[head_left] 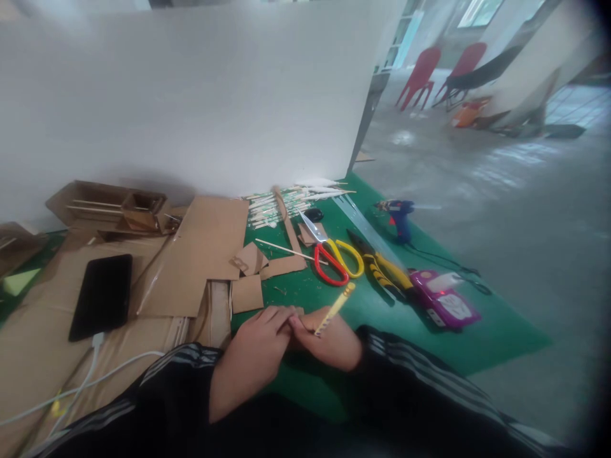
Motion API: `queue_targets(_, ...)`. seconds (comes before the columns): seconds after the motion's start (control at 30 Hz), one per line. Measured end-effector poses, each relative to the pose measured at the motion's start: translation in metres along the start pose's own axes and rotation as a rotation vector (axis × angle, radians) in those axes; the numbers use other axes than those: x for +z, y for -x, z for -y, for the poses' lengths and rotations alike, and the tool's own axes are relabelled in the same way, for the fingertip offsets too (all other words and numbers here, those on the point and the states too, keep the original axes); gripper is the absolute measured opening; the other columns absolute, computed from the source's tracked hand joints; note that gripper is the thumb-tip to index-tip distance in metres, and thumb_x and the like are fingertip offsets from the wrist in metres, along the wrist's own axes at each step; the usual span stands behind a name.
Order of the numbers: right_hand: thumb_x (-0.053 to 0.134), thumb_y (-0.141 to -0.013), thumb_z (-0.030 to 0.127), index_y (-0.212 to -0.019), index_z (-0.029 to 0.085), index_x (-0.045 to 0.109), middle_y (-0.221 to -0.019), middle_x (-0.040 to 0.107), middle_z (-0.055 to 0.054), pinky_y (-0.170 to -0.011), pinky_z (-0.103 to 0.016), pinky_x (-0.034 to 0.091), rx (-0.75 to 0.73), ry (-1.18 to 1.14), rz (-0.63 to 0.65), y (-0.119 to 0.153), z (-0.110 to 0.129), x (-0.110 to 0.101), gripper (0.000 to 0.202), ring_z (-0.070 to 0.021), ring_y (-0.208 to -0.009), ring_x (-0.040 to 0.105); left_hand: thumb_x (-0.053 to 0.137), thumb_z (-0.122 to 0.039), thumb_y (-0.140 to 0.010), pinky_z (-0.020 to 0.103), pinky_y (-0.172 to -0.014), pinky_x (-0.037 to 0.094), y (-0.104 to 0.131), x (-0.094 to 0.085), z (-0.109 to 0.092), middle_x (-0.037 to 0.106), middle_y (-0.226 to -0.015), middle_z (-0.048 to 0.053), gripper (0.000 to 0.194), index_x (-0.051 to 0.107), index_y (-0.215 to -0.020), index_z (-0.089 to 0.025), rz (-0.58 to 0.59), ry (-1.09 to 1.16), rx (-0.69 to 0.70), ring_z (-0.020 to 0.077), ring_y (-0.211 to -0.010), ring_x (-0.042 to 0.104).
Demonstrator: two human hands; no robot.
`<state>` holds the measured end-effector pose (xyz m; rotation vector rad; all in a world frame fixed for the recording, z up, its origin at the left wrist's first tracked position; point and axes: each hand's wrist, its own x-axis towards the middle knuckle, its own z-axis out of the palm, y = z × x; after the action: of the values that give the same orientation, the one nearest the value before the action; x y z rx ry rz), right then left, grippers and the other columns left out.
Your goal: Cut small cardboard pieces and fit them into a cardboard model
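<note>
My left hand (260, 346) and my right hand (331, 337) meet at the front edge of the green table (429, 343). A yellow patterned pencil (335, 310) slants up out of my right hand, resting by the thumb. The fingers of my left hand are bent and pressed together against the right fingertips; what lies under them is hidden. Just beyond the hands are cut cardboard pieces (247, 294) and scissors (337, 257) with one red and one yellow handle, blades part-way open.
Right of the scissors lie yellow-black pliers (382, 270), a purple box-like device (443, 299) and a blue glue gun (401, 219). Thin sticks (267, 207) lie at the back. On the left are a phone (102, 296) with a white cable, cardboard sheets (205, 245) and a cardboard structure (114, 207).
</note>
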<state>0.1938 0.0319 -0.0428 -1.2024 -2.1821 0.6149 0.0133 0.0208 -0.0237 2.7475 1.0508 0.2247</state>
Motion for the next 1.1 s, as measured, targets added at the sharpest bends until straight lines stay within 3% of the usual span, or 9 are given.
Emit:
queue_targets(0.13, 0.032, -0.098, 0.028, -0.058, 0.018, 0.056, -0.051, 0.056, 0.002, -0.049, -0.023, 0.03, 0.036, 0.004, -0.025, -0.001, 0.0001, 0.0003, 0.048, -0.0092, -0.047, 0.046, 0.052, -0.006, -0.084, 0.034, -0.102, 0.041, -0.0006, -0.0018, -0.0007, 0.059, -0.12, 0.009, 0.045, 0.051, -0.128, -0.011, 0.027, 0.0, -0.028, 0.0242, -0.114, 0.051)
queue_targets(0.53, 0.037, -0.095, 0.031, -0.051, 0.018, 0.053, -0.05, 0.056, 0.001, -0.05, -0.025, 0.029, 0.002, 0.007, 0.004, -0.0004, -0.0005, 0.0, 0.048, -0.0099, -0.046, 0.044, 0.05, -0.005, -0.085, 0.033, -0.105, 0.039, -0.0001, 0.0006, -0.0005, 0.056, -0.127, 0.009, 0.045, 0.051, -0.129, -0.013, -0.01, 0.005, -0.005, 0.0228, -0.119, 0.048)
queue_targets(0.97, 0.032, -0.099, 0.029, -0.052, 0.018, 0.053, -0.047, 0.054, 0.0, -0.047, -0.024, 0.029, 0.077, 0.04, -0.047, -0.0016, -0.0011, 0.0003, 0.052, -0.01, -0.045, 0.043, 0.049, -0.008, -0.087, 0.032, -0.103, 0.039, -0.0009, -0.0007, 0.0003, 0.059, -0.122, 0.008, 0.04, 0.053, -0.126, -0.013, 0.029, 0.011, -0.028, 0.0227, -0.115, 0.05)
queue_targets(1.1, 0.036, -0.095, 0.029, -0.05, 0.019, 0.053, -0.049, 0.057, 0.0, -0.048, -0.024, 0.03, -0.038, 0.027, 0.024, 0.0011, 0.001, -0.0022, 0.049, -0.01, -0.045, 0.043, 0.047, -0.009, -0.089, 0.032, -0.105, 0.038, -0.0008, 0.0014, 0.002, 0.055, -0.129, 0.007, 0.041, 0.05, -0.129, -0.014, 0.015, 0.016, -0.003, 0.0218, -0.121, 0.047)
